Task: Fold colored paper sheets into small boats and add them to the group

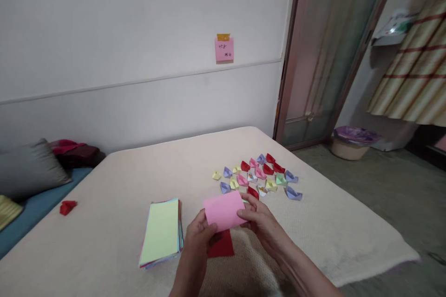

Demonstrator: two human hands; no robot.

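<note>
Between my two hands is a pink sheet of paper (225,209), held up over the bed and tilted toward me. My left hand (201,234) pinches its lower left corner with the thumb in front. On the right edge, my right hand (259,216) grips it, thumb on the front and fingers behind. Below the pink sheet lies a red piece of paper (222,247), partly covered by it and my left hand. A stack of coloured paper (160,232) with a pale green sheet on top lies left of my hands. Several folded paper boats (259,173) stand beyond them.
A red folded paper piece (67,207) sits alone at the left on the cream bed cover (114,222). A grey cushion (28,169) is at the far left. A pink note (224,51) is taped to the wall. A lined bin (351,143) stands on the floor, right.
</note>
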